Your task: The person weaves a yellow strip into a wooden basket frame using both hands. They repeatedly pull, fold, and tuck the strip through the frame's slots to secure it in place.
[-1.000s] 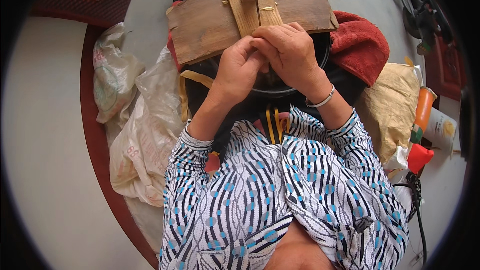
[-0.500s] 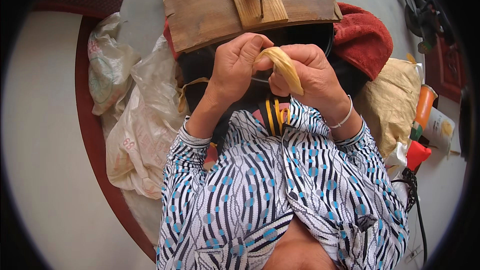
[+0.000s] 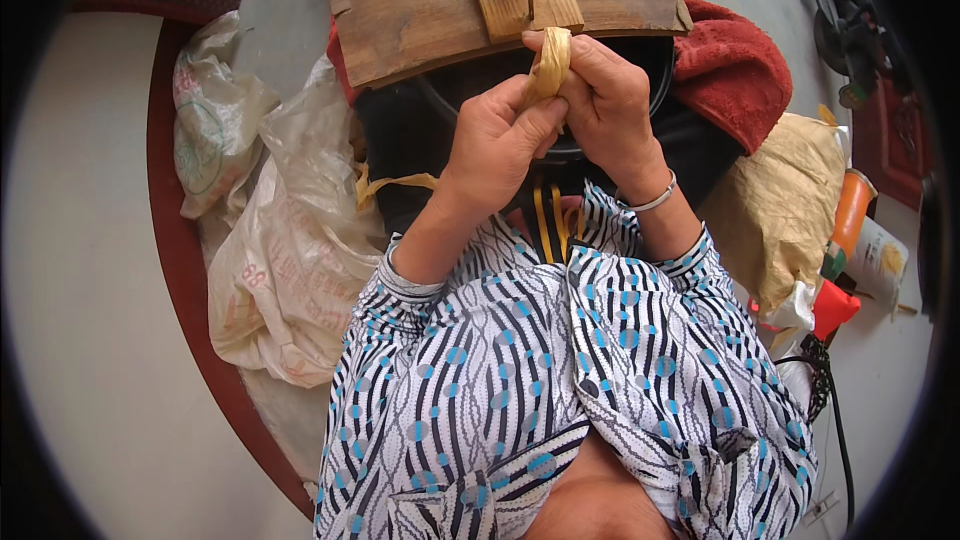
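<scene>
Both my hands meet in front of my chest around a pale yellow, ribbed strip that looks like dried husk, bent into a loop. My left hand pinches its lower end between thumb and fingers. On the far side, my right hand grips the strip's upper bend, its fingers closed over it; a white bracelet circles that wrist. Just beyond the fingers lies a curved wooden board with a lighter wooden block fixed across it. A dark round-rimmed container sits under the board, partly hidden by my hands.
Crumpled whitish plastic sacks lie on the left. A red towel hangs by the board's right end, with a tan sack below it. Farther right are an orange cylinder and a red object. Another pale strip trails near my left forearm.
My hands have moved slightly up toward the board. The strip's loop has turned from pointing down at the right to standing upright between my hands, and the right hand now sits higher.
</scene>
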`<state>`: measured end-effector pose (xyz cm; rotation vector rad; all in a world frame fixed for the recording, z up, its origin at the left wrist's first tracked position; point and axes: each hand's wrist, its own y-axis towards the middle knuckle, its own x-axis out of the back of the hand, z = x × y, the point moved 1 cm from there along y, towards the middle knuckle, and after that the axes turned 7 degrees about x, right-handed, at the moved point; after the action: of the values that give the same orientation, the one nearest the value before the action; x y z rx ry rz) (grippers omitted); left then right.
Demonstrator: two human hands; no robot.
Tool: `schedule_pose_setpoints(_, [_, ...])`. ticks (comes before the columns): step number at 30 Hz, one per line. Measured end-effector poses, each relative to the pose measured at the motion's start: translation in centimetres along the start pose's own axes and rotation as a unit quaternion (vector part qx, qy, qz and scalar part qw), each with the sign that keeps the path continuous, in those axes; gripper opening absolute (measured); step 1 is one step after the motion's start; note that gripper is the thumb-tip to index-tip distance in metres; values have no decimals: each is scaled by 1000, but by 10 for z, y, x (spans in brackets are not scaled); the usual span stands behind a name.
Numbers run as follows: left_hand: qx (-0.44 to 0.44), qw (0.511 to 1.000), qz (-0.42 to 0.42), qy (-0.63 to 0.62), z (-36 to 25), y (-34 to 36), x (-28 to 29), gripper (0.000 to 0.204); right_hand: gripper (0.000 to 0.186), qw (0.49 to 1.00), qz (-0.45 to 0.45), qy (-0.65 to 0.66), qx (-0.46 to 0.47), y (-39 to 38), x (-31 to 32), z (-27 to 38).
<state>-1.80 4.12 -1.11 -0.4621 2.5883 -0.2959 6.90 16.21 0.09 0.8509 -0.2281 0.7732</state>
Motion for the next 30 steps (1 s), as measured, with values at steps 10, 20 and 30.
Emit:
schedule_pose_setpoints(10, [-376, 744, -188, 519, 8, -3, 12, 31, 26, 909, 165, 278, -264, -26, 4, -10])
schedule_pose_setpoints(20, [-276, 871, -114, 391, -3, -12, 1, 40, 22, 700, 95, 603, -370, -39, -5, -15])
schedule_pose_setpoints(30, [-76, 970, -143, 180, 3, 4, 5, 23, 9, 935, -64, 290, -196, -21, -2, -2])
